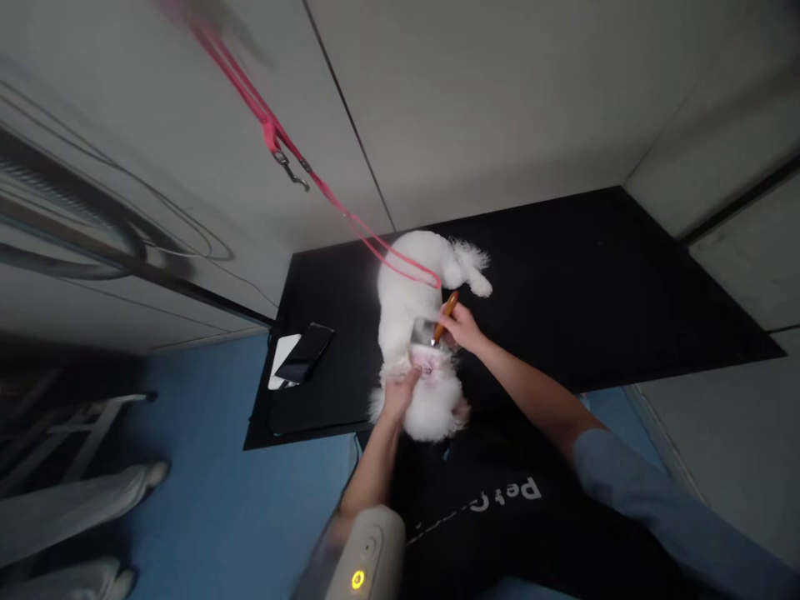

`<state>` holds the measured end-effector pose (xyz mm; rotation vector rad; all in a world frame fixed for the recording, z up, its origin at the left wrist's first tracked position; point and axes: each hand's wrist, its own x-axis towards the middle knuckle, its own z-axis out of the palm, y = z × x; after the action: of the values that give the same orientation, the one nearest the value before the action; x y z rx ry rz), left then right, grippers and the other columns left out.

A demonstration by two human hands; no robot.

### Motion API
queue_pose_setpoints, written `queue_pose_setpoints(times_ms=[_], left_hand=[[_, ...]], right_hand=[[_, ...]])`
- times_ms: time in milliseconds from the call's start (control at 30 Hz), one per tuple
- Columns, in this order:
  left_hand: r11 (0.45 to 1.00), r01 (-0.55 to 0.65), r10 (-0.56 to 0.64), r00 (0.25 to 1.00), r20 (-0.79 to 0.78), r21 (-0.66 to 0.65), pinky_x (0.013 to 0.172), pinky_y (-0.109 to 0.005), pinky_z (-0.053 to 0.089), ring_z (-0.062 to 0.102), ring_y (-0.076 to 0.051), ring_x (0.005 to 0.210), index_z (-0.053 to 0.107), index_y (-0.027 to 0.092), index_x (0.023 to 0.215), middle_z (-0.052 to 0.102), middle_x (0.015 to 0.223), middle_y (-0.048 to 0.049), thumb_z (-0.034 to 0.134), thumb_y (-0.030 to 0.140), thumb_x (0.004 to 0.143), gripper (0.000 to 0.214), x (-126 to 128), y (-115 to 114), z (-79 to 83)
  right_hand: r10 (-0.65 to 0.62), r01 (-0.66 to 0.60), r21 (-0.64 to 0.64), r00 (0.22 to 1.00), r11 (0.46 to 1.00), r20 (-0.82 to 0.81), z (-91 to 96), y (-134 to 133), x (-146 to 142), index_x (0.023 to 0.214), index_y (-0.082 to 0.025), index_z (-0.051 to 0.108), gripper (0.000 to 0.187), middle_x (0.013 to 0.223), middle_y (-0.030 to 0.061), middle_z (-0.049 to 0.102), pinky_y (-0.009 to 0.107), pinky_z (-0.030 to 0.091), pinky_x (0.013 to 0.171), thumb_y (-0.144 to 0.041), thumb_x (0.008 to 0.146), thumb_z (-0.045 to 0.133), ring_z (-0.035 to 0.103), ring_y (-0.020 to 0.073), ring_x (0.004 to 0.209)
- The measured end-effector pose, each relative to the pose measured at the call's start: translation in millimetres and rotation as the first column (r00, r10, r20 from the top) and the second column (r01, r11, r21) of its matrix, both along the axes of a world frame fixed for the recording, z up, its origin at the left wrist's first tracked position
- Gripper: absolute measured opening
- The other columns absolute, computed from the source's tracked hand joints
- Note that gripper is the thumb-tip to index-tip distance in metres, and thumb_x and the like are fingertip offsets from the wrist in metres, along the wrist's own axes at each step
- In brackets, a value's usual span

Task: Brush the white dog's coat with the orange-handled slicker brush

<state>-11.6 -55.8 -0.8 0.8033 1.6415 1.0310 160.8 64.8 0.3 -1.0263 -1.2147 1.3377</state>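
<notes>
A white fluffy dog (403, 283) lies on its side on a black grooming table (562, 275), its head towards me. My left hand (403, 390) is closed on the dog's ear, with the thumb at the pink inner side (425, 360). My right hand (461, 327) grips the orange-brown wooden handle of a slicker brush (446, 317). The brush's flat greyish head is blurred and lies over the fur just beyond the ear. Whether its pins touch the skin cannot be made out.
A pink leash loop (409, 268) with a metal clip (291, 171) hangs over the dog. A dark phone (305, 353) overlaps a white item at the table's left. Another person's legs (75, 508) show at lower left. A pale device with a yellow light (368, 550) sits near my left arm.
</notes>
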Motion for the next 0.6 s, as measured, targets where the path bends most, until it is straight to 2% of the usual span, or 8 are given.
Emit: queue_pose_setpoints(times_ms=[67,200,233,333,367,467,500,600], left_hand=[[1.0,-0.011,0.011,1.0,0.011,-0.014,0.093,-0.037,0.054,0.068,-0.029,0.11,0.069,0.014,0.112,0.072,0.118,-0.0154,0.074,0.037,0.074,0.045,-1.4,1.2,1.0],[1.0,-0.004,0.004,1.0,0.006,-0.021,0.1,-0.037,0.051,0.066,-0.029,0.116,0.07,0.013,0.106,0.073,0.116,-0.0149,0.076,0.034,0.071,0.041,-3.6,3.8,2.6],[1.0,-0.005,0.005,1.0,0.017,-0.006,0.103,-0.037,0.049,0.065,-0.029,0.118,0.071,0.013,0.105,0.073,0.116,-0.0149,0.077,0.032,0.071,0.039,-4.0,4.5,2.8],[0.999,-0.031,0.028,0.997,0.07,0.035,0.106,-0.038,0.047,0.063,-0.028,0.121,0.071,0.014,0.107,0.072,0.119,-0.0147,0.078,0.027,0.071,0.039,-5.0,6.4,3.0],[0.999,-0.035,0.033,0.996,0.078,0.021,0.105,-0.039,0.048,0.064,-0.028,0.12,0.071,0.015,0.105,0.072,0.118,-0.0148,0.078,0.026,0.071,0.037,-5.4,6.7,3.1],[0.998,-0.033,0.038,0.995,0.089,-0.057,0.103,-0.039,0.05,0.066,-0.03,0.116,0.073,0.015,0.095,0.075,0.107,-0.0148,0.079,0.025,0.071,0.027,-6.5,7.2,3.6],[0.997,-0.036,0.043,0.995,0.094,-0.068,0.102,-0.039,0.05,0.066,-0.03,0.116,0.073,0.015,0.094,0.076,0.105,-0.0149,0.079,0.025,0.071,0.025,-6.9,7.3,3.9],[0.997,-0.05,0.056,0.991,0.123,-0.054,0.102,-0.037,0.051,0.066,-0.03,0.117,0.074,0.015,0.096,0.076,0.106,-0.015,0.08,0.025,0.071,0.028,-8.2,7.3,4.7]], right_hand=[[-0.126,0.126,0.02,0.991,0.992,-0.034,3.8,2.4,-2.5,0.081,-0.023,0.05,0.033,0.072,-0.0027,0.055,0.03,0.046,0.067,-0.05,0.074,0.067,0.052,0.0148,0.066],[0.152,-0.155,0.057,0.987,0.986,0.052,11.1,5.2,-5.0,0.077,-0.022,0.053,0.034,0.069,-0.0029,0.056,0.029,0.047,0.064,-0.047,0.069,0.074,0.053,0.0148,0.065],[0.136,-0.14,0.056,0.988,0.989,0.071,13.2,6.0,-5.2,0.077,-0.022,0.053,0.034,0.067,-0.0033,0.055,0.029,0.046,0.063,-0.047,0.069,0.074,0.053,0.0145,0.063],[-0.119,0.115,0.096,0.992,0.989,0.041,19.6,8.6,-5.3,0.081,-0.022,0.054,0.031,0.069,-0.003,0.056,0.029,0.047,0.065,-0.049,0.075,0.069,0.053,0.0145,0.065],[-0.109,0.104,0.112,0.993,0.988,0.038,21.3,8.9,-5.4,0.082,-0.022,0.054,0.031,0.071,-0.0026,0.057,0.029,0.048,0.066,-0.048,0.075,0.069,0.054,0.0147,0.066],[0.175,-0.186,0.094,0.978,0.978,0.11,24.5,8.4,-5.6,0.078,-0.021,0.056,0.033,0.068,-0.0026,0.06,0.028,0.049,0.063,-0.046,0.069,0.075,0.056,0.0148,0.065],[0.184,-0.195,0.076,0.975,0.978,0.123,25.3,8.3,-5.3,0.077,-0.021,0.056,0.033,0.067,-0.0031,0.059,0.028,0.048,0.062,-0.047,0.068,0.076,0.055,0.0144,0.063],[-0.106,0.096,0.106,0.991,0.99,0.086,27.7,6.4,-3.0,0.082,-0.022,0.055,0.03,0.07,-0.0021,0.059,0.028,0.048,0.064,-0.048,0.075,0.069,0.054,0.0141,0.064]])
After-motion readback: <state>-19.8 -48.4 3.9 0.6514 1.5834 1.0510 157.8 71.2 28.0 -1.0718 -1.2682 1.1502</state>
